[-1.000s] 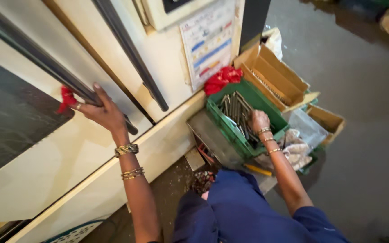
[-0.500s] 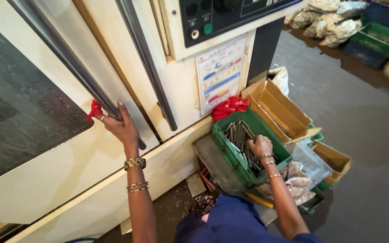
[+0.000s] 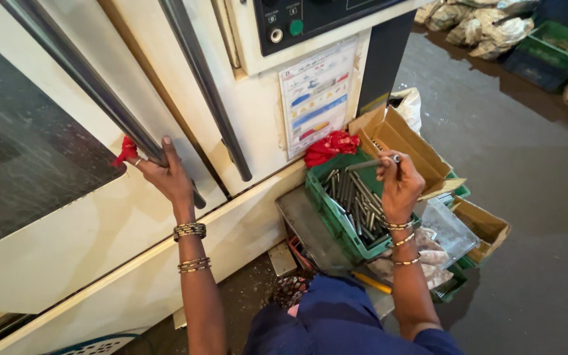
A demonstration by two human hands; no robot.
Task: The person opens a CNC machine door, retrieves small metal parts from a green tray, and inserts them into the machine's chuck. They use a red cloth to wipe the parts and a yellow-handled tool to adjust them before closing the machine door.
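Head view, from left to right: at the far left sits the dark glass window [image 3: 21, 158] of the cream-coloured machine door [image 3: 67, 250]. Your left hand [image 3: 162, 174] is wrapped around the long grey metal door handle bar [image 3: 93, 85], fingers curled over it and the thumb pointing up along the bar, with a scrap of red cloth [image 3: 125, 151] caught between the hand and the bar. A second grey bar handle [image 3: 208, 92] runs down the next panel to the right. Past it, a dark control panel with a round green button [image 3: 296, 27] sits above a printed sheet with blue and red pictures [image 3: 317, 95] stuck to the machine.

Below that sheet, a bundle of red rag [image 3: 330, 146] lies touching the back rim of the green plastic crate [image 3: 327, 207], which is filled with grey metal rods [image 3: 356, 197]. Your right hand [image 3: 399, 187] hovers over the crate, its thumb and fingers pinching one slim grey metal rod [image 3: 373, 163] that points left, roughly level, lifted clear of the others. Just beside the crate stands an open brown cardboard box [image 3: 402, 141], with a smaller cardboard box [image 3: 488, 227] lower right. Far right, on the grey floor, rests another green crate [image 3: 563, 39].
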